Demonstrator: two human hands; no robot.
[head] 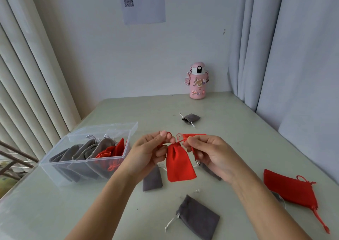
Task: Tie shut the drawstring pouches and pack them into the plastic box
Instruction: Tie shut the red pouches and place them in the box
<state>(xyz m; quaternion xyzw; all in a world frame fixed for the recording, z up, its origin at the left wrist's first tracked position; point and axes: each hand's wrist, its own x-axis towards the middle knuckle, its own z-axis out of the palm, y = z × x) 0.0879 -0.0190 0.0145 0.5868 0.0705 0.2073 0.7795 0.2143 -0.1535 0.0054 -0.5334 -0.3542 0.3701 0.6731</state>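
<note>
Above the middle of the table [238, 129], the left hand [152, 151] and the right hand [207, 151] each pinch the red cords [180, 138] of a red pouch [178, 164], which hangs between them (its neck is gathered). To the left, the open plastic box [53, 149] holds grey and red pouches standing in a row. Loose grey pouches [198, 217] and a second red pouch [289, 190] lie around on the table. A pink bottle [197, 82] stands at the far edge.

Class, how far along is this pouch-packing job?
Done: grey and red pouches stand in the plastic box. In hand: the left hand and right hand pinch the cords of a red pouch. Left: loose grey pouches and a red one on the table.
</note>
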